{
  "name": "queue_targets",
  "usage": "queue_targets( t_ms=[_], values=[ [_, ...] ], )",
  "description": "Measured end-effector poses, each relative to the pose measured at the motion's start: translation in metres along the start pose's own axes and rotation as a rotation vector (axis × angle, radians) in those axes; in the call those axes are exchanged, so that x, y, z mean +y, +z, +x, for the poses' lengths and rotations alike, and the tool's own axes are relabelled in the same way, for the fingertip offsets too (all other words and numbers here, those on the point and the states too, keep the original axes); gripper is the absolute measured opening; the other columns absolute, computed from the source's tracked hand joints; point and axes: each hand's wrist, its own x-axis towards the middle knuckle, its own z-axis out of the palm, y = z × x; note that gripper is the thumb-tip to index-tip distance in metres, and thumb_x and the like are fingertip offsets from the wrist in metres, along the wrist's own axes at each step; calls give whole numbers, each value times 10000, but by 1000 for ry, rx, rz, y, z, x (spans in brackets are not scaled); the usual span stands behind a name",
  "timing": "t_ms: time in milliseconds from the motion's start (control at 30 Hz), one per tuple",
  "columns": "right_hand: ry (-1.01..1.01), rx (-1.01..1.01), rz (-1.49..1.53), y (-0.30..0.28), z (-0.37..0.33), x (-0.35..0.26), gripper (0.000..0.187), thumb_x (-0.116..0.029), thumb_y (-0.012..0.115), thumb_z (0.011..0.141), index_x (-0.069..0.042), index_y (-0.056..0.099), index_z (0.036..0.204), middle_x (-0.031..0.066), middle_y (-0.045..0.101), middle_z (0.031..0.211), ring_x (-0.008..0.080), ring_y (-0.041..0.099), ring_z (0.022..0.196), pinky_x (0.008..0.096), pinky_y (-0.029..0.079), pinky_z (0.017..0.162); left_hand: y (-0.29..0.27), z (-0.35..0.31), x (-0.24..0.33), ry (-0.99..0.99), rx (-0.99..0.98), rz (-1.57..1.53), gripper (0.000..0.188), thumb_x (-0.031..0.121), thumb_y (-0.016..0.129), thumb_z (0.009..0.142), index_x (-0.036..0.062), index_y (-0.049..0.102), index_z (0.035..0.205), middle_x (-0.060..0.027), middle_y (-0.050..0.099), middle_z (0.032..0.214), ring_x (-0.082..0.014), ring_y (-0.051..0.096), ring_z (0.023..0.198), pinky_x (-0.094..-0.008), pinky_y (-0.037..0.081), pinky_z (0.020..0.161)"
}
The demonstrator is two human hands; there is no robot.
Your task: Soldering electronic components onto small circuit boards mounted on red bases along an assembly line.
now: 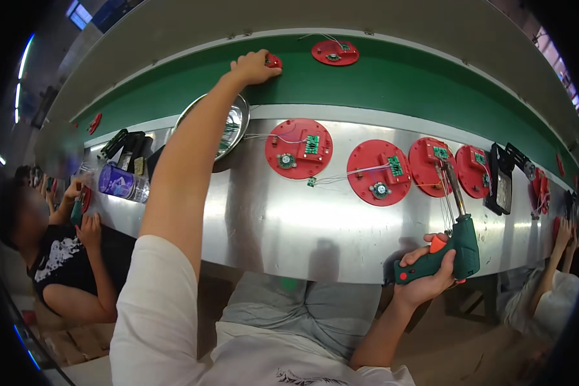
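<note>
Two hands, a soldering gun and a row of red discs

Two hands are at work here. The right hand (424,273) is closed around the grip of a green soldering gun (453,241) at the near edge of the steel tabletop (270,219). The gun's long axis runs from the grip at lower left up and slightly left to its metal tip, which points away from the person, toward the third of four red discs (431,166) lying in a row on the tabletop. An orange trigger sits just beside the fingers.

The left hand (254,66) is stretched far forward onto the green conveyor belt (392,77), its fingers curled over a small red part (274,61); how firmly it grips that part cannot be told. Another red disc (335,52) with a small circuit board lies on the belt, near that hand. A metal bowl (233,125) shows beside the left forearm. Each disc on the tabletop carries a green circuit board and thin wires.

Other people sit at either side of the tabletop.
</note>
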Motion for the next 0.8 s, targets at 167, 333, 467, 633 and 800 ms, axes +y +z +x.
queue_targets(
  t_ms=[167, 333, 467, 633, 800],
  values=[
    [-17, -23, 1, -4, 1, -2, 389, -310, 441, 1008, 64, 520, 1080, 180, 595, 917, 173, 538, 453, 294, 458, 383, -23, -11, 4, 217, 19, -284, 603, 446, 778, 783, 104, 641, 1260, -135, 700, 1120, -300, 683, 1010, -439, 524, 866],
    [43, -48, 15, 1, -1, 2, 364, -292, 441, 1008, 53, 514, 1100, 179, 595, 908, 173, 533, 456, 303, 453, 389, -90, -131, 46, 465, 271, -560, 567, 396, 826, 752, 51, 683, 1178, -155, 700, 970, -199, 683, 745, -313, 557, 687],
    [46, -66, -30, 1, -4, -2, 381, -311, 410, 1026, 45, 534, 1082, 154, 593, 928, 161, 526, 502, 298, 444, 437, -105, -253, 59, 745, 69, -534, 477, 311, 830, 719, 93, 697, 1121, -135, 694, 938, -281, 657, 842, -388, 515, 769],
    [12, -116, -55, -3, 1, -3, 392, -306, 391, 1043, 43, 567, 1075, 144, 603, 965, 151, 519, 527, 288, 432, 466, -39, -307, 44, 735, 126, -415, 493, 329, 796, 744, 76, 671, 1149, -129, 653, 1125, -295, 597, 1016, -401, 433, 915],
    [-10, -132, -100, 0, -3, -3, 383, -304, 401, 1040, 42, 564, 1058, 140, 602, 963, 145, 513, 533, 286, 426, 471, -43, -286, 5, 563, 414, -548, 356, 268, 765, 778, 43, 705, 1048, -139, 677, 980, -308, 629, 966, -420, 481, 862]
  ],
)
